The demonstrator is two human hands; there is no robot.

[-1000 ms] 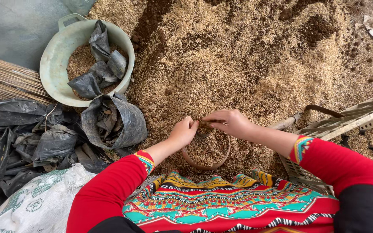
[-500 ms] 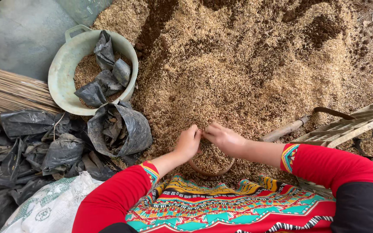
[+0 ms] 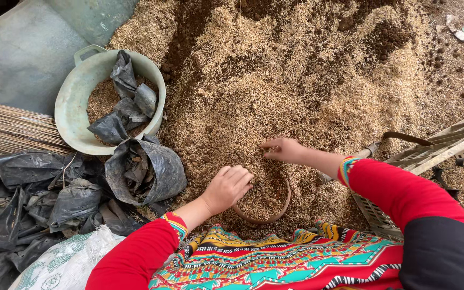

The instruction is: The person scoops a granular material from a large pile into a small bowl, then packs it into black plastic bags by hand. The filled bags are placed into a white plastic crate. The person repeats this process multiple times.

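A small round brown pot (image 3: 275,214) sits sunk in a big heap of straw-coloured husk mixed with dark soil (image 3: 296,80), and it is heaped with husk. My left hand (image 3: 231,185) rests palm down on the pot's left rim, fingers together over the husk. At the pot's far edge my right hand (image 3: 281,150) lies cupped on the heap, fingers curled into the husk. Red sleeves with striped cuffs cover both arms.
A pale green basin (image 3: 76,102) holding husk and black plastic bags stands at the left. More crumpled black bags (image 3: 55,198) lie below it, a white sack (image 3: 65,263) at bottom left, a bundle of thin sticks (image 3: 6,129) at far left. A slatted plastic crate (image 3: 447,150) stands at the right.
Both hands have stayed at the pot. My right hand has slid up along the far rim into the heap, and my left hand has settled onto the left rim.
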